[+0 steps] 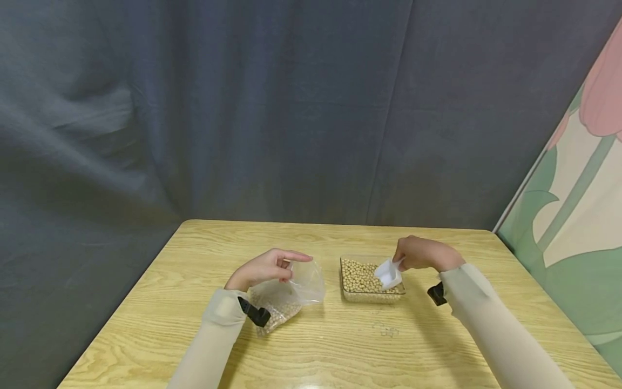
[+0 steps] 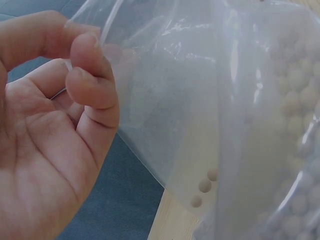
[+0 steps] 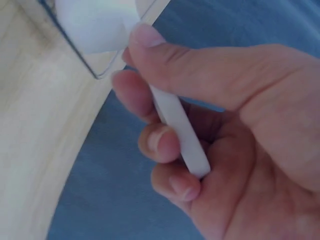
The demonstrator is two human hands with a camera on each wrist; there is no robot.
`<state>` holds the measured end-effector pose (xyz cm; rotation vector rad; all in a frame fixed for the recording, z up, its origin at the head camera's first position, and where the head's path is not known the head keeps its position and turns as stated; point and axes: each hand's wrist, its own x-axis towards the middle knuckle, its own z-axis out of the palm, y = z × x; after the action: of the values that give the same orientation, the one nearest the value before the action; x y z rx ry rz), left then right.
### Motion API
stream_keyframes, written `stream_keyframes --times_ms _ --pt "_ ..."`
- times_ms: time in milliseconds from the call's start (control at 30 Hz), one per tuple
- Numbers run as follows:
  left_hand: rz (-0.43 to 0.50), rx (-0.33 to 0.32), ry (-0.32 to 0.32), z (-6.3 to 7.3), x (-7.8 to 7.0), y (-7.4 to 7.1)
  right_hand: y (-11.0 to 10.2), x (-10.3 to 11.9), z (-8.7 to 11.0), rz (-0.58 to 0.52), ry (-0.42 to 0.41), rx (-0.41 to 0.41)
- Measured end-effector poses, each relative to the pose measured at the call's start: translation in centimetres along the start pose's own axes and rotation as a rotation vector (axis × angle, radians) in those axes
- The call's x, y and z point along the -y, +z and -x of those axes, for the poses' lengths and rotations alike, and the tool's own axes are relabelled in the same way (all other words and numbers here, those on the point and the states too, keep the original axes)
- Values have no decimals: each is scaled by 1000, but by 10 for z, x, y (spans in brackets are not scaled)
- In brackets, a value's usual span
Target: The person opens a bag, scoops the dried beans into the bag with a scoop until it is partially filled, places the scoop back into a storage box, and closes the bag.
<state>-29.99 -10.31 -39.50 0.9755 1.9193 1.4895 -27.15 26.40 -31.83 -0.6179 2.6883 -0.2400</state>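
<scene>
A clear plastic bag (image 1: 307, 283) lies partly filled with soybeans (image 2: 298, 80), its mouth raised. My left hand (image 1: 267, 268) pinches the bag's edge between thumb and fingers. In the left wrist view, a few beans show through the film near the bottom. My right hand (image 1: 421, 253) grips a white scoop (image 1: 389, 274) by its handle (image 3: 181, 132), fingers curled round it. The scoop's bowl tilts over the right side of a clear rectangular container (image 1: 371, 297) that holds many soybeans (image 1: 358, 274). Whether beans lie in the scoop I cannot tell.
Both things stand on a light wooden table (image 1: 335, 356), the bag left of the container. Small faint marks or reflections (image 1: 387, 329) show in front of the container. A dark curtain (image 1: 291, 119) hangs behind the table, and a flower-painted panel (image 1: 573, 210) stands at the right.
</scene>
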Motion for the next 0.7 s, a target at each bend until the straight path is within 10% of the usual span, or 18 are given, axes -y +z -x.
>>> stream_keyframes --times_ms 700 --pt "-7 -2 -18 1 -1 2 31 -41 -4 -286 -92 -80"
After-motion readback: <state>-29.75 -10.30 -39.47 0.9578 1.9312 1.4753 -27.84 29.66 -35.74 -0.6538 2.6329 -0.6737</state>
